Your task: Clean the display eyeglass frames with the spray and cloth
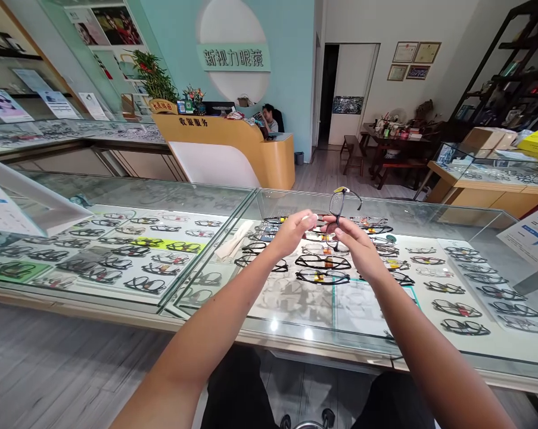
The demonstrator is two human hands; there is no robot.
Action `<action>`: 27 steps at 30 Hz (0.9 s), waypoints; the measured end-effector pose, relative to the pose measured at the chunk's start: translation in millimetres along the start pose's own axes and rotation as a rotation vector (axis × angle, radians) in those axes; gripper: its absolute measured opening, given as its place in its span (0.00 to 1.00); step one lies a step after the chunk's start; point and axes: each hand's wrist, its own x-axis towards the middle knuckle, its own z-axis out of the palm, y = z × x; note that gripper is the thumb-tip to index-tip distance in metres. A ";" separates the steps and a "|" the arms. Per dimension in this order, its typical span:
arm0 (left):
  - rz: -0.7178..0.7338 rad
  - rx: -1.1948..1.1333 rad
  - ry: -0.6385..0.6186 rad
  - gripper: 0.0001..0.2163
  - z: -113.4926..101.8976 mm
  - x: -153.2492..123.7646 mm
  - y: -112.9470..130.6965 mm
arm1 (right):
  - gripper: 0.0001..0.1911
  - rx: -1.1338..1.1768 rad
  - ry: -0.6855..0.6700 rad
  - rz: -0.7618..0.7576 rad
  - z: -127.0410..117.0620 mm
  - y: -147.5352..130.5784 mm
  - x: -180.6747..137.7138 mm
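My right hand (355, 241) pinches a pair of black-framed glasses (339, 205) and holds them upright above a glass display counter (269, 333). A small yellow tag sits at the top of the frame. My left hand (293, 231) is closed right beside it, fingertips by the frame's lower edge with something small and pale in them that I cannot make out. Both forearms reach out over the counter. Under the glass lie several rows of spectacle frames (322, 269).
A second glass case (117, 250) of frames joins on the left. Behind stand an orange reception desk (233, 149) with a seated person (269, 119), a dark wooden table (396, 143), and another showcase (496, 173) at right. A stool base shows between my legs.
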 end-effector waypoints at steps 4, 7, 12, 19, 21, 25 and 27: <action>0.079 0.151 -0.074 0.23 6.2 -3.2 -5.1 | 0.23 0.063 0.046 -0.010 0.8 4.2 2.4; 0.090 0.162 -0.082 0.23 10.1 -5.1 -8.3 | 0.23 0.097 0.036 0.012 1.7 6.8 1.9; 0.073 0.073 0.075 0.26 -9.3 1.2 -8.5 | 0.22 0.159 0.037 0.041 0.9 8.2 0.7; -0.084 0.212 0.754 0.05 -102.9 27.5 -48.5 | 0.21 0.172 0.063 0.057 -2.7 8.8 -0.7; -0.215 0.348 0.851 0.06 -125.9 27.4 -64.5 | 0.21 0.174 0.061 0.065 -2.5 9.1 -1.4; -0.406 0.570 0.838 0.04 -152.5 17.1 -86.3 | 0.21 0.156 0.060 0.076 -1.5 9.0 -2.4; -0.457 0.584 0.831 0.05 -159.1 11.5 -92.5 | 0.20 0.155 0.068 0.082 -1.1 8.9 -2.5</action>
